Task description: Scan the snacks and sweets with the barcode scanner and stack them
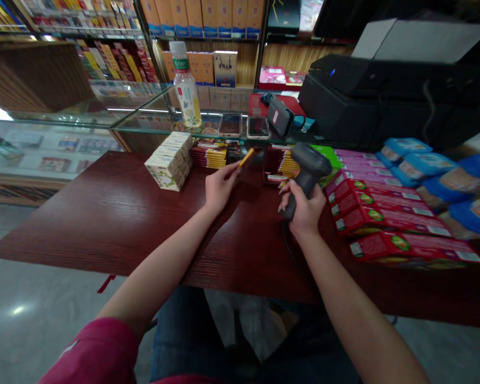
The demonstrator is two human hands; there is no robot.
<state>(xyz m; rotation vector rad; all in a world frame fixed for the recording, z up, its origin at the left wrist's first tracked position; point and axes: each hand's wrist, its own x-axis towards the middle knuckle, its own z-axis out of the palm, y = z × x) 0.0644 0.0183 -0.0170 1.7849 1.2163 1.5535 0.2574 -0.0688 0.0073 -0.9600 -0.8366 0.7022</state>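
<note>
My right hand point(307, 208) is wrapped round the handle of a black barcode scanner point(310, 160), its head raised above the table and its cord hanging below. Between the fingers of my left hand point(221, 186) is a small thin yellow-and-dark packet point(247, 158), tilted up and seen nearly edge-on. Similar packets stand in a row point(210, 154) behind my left hand. Another group of dark red and yellow packets point(278, 164) sits behind the scanner, partly hidden by it.
Pale boxes point(168, 161) stand left on the dark wooden table point(104, 213). Red and pink boxes point(388, 213) and blue-lidded tubs point(424, 160) crowd the right. On the glass counter behind are a drink bottle point(187, 90), two phones point(231, 124) and a black machine point(368, 101).
</note>
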